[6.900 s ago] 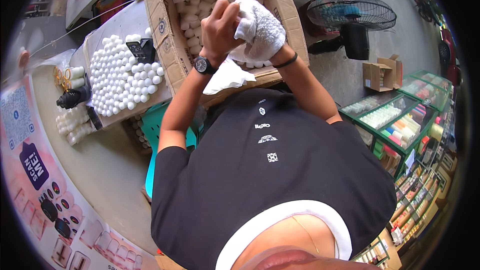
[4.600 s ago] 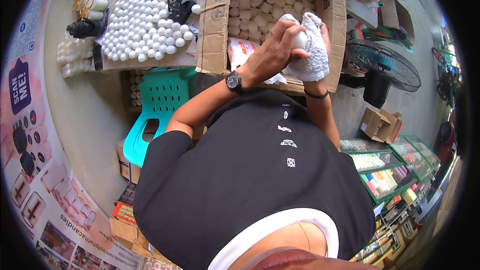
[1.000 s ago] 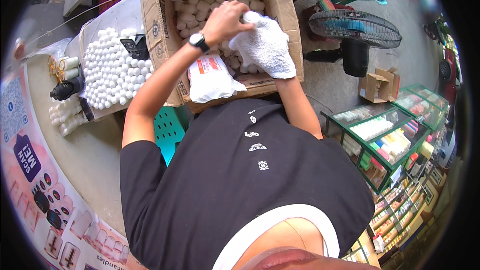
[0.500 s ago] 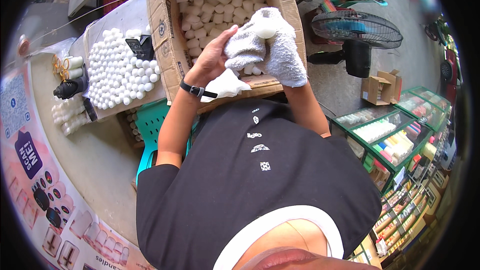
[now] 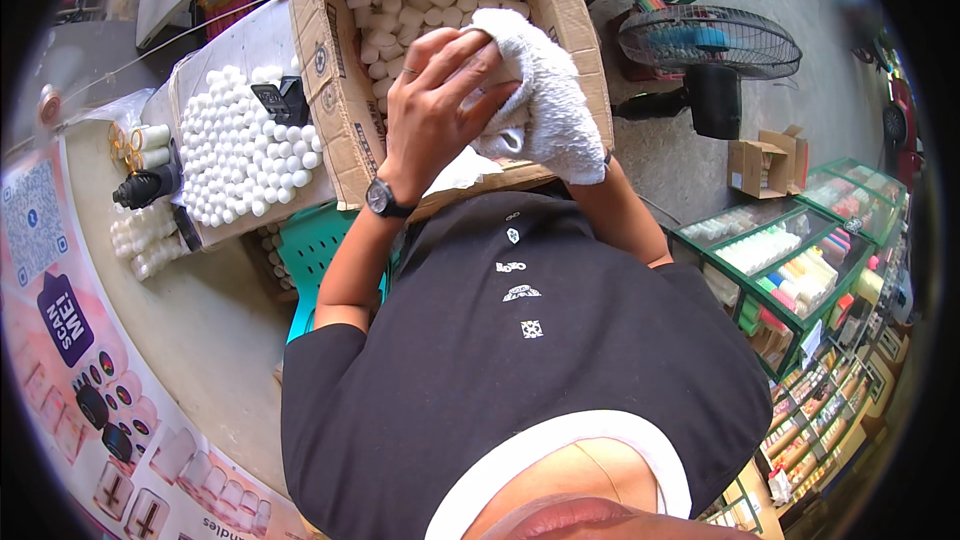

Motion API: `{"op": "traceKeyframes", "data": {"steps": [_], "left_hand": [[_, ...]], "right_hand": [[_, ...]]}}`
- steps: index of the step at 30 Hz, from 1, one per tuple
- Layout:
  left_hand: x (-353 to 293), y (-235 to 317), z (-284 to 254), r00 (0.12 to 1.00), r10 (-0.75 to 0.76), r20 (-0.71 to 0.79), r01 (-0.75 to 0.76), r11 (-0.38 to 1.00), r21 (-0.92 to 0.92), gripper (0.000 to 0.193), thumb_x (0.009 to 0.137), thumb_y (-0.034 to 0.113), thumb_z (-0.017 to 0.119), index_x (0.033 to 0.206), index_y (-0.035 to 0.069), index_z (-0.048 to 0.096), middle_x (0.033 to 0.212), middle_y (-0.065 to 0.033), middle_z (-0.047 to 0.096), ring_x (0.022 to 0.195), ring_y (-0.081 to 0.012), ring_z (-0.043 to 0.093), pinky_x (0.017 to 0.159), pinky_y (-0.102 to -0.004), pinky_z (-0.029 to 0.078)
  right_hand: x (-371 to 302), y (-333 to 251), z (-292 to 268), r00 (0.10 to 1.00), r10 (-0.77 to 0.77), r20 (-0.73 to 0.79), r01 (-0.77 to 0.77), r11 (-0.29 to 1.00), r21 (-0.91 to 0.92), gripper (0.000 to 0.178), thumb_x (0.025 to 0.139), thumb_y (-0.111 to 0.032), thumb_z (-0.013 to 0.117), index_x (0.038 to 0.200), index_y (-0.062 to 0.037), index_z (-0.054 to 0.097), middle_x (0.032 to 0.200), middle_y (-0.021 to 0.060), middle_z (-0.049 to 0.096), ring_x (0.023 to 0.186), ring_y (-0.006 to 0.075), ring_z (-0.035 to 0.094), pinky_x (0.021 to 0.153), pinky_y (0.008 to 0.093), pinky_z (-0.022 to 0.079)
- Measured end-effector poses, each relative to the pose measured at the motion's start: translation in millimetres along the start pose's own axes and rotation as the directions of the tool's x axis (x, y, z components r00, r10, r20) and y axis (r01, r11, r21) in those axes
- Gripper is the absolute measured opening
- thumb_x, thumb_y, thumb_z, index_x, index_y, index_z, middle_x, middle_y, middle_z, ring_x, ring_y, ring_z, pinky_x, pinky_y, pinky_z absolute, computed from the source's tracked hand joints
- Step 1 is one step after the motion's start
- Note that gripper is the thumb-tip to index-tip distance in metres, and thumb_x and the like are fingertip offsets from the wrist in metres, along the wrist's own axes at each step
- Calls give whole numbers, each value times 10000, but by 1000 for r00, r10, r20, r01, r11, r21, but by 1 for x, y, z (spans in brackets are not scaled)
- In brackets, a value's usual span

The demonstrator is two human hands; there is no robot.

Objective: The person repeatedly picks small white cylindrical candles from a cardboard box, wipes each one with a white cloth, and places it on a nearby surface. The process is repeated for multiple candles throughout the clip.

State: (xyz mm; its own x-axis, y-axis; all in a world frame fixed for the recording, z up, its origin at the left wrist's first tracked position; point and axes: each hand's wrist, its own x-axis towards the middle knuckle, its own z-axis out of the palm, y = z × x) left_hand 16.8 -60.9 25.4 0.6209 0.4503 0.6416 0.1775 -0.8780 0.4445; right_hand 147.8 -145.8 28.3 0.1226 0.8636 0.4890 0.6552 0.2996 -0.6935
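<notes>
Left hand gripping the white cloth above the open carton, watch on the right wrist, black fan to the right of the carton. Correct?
One error: the watch is on the left wrist, as the head view shows. The rest stands: left hand gripping the white cloth above the open carton, black fan to its right.

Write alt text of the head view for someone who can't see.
A person's left hand touches a white cloth covering the right hand, above a cardboard box of small white cylinders. Many white pieces sit on a table at left; a black fan stands at right.
</notes>
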Motion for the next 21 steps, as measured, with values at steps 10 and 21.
{"op": "traceKeyframes", "data": {"steps": [10,21], "left_hand": [[-2,5,9,979,110,-170,-139,976,-168,229,676,30,748,895,53,686,939,-65,661,951,-237,623,823,-331,508],[-2,-1,12,929,-271,-252,139,887,-439,124,737,-46,681,847,-9,636,809,-67,613,767,-157,592,665,-270,487]], "right_hand": [[-23,4,19,933,356,52,-326,774,543,632,664,-116,718,1239,-16,477,1183,105,551,1093,221,537,968,326,418],[2,-15,-6,906,422,19,-387,811,439,629,566,-118,827,1119,-20,543,1024,66,596,932,152,571,839,292,475]]}}
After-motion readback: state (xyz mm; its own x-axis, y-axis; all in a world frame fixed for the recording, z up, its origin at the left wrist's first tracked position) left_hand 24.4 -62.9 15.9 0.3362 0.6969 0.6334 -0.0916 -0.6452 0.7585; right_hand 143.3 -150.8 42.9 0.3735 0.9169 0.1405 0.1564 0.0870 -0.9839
